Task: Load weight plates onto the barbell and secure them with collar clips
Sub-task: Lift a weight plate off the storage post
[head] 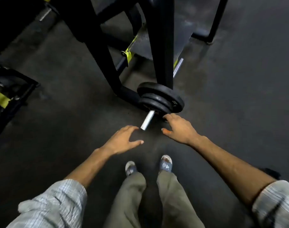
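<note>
Low ahead of me, head view: weight plates (160, 99) sit stacked on the barbell sleeve (147, 120), its bare end pointing back at me, between both hands. Left hand (124, 140) spread, empty, just beside the sleeve tip. Right hand (178, 129) spread too, fingertips at the plates' lower edge, so nearer. I see no collar yet.

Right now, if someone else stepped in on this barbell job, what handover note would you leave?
Left hand: open, holds nothing, beside the tip of the silver steel barbell sleeve.
Right hand: open, fingers spread at the lower edge of the black round weight plates; contact unclear.
Done: plates sit stacked on the sleeve, beside the black rack upright.
Left: no collar clip shows on the bare sleeve; fit one outside the plates.
</note>
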The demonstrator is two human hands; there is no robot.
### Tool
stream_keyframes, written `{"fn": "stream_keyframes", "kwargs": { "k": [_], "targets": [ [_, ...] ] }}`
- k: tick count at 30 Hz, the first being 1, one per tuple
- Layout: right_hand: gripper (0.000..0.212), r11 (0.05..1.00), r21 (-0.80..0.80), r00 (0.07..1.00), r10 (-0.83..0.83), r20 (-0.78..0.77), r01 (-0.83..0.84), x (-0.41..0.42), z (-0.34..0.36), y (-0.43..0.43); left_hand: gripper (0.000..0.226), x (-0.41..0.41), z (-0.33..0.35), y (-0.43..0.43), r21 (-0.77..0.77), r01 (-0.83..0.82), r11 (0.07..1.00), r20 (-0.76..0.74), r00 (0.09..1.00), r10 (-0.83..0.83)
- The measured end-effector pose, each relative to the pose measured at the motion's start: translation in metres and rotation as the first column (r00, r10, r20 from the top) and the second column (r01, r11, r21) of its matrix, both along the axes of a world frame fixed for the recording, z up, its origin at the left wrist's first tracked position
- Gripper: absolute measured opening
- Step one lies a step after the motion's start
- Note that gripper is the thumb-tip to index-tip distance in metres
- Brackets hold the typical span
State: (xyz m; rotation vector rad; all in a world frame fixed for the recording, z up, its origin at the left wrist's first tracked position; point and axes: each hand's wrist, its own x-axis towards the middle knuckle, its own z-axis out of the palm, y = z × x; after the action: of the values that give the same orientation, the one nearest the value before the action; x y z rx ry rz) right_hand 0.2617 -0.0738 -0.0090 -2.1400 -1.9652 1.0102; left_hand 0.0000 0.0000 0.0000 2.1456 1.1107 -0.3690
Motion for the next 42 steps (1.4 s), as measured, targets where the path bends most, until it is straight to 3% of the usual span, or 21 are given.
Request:
{"fn": "stream_keyframes", "kwargs": {
  "k": [7,12,17,21,25,30,38,42],
  "targets": [
    [0.066,0.964,-0.019,0.963,-0.266,-0.044,0.265,0.019,-0.081,0.045,0.086,0.047,-0.091,0.093,-0.026,-0.127,0.992,0.095,0.987,0.129],
    [0.055,0.921,0.051,0.922,-0.383,-0.055,0.386,0.005,-0.116,0.051,0.093,0.063,-0.133,0.128,-0.019,-0.151,0.988,0.156,0.976,0.152],
    [0.049,0.865,0.188,0.881,-0.473,-0.012,0.466,-0.010,-0.136,0.056,0.069,0.064,-0.152,0.156,0.062,-0.100,0.993,0.216,0.973,0.084],
    [0.039,0.855,0.253,0.880,-0.475,0.030,0.453,-0.019,-0.142,0.061,0.051,0.067,-0.156,0.171,0.150,0.013,0.989,0.189,0.981,-0.041],
    [0.037,0.900,0.215,0.904,-0.410,0.122,0.379,-0.021,-0.148,0.065,0.043,0.066,-0.160,0.179,0.180,0.115,0.977,0.131,0.981,-0.140],
    [0.037,0.930,0.195,0.937,-0.335,0.103,0.311,-0.032,-0.149,0.062,0.036,0.047,-0.165,0.168,0.124,0.212,0.969,0.025,0.976,-0.217],
    [0.034,0.969,0.062,0.971,-0.238,-0.010,0.238,-0.079,-0.156,0.038,0.022,0.009,-0.166,0.142,0.018,0.253,0.967,-0.002,0.968,-0.253],
    [0.045,0.985,-0.012,0.984,-0.175,-0.028,0.174,-0.098,-0.142,0.022,0.015,-0.012,-0.152,0.120,-0.062,0.262,0.963,-0.076,0.961,-0.266]
  ]
}}
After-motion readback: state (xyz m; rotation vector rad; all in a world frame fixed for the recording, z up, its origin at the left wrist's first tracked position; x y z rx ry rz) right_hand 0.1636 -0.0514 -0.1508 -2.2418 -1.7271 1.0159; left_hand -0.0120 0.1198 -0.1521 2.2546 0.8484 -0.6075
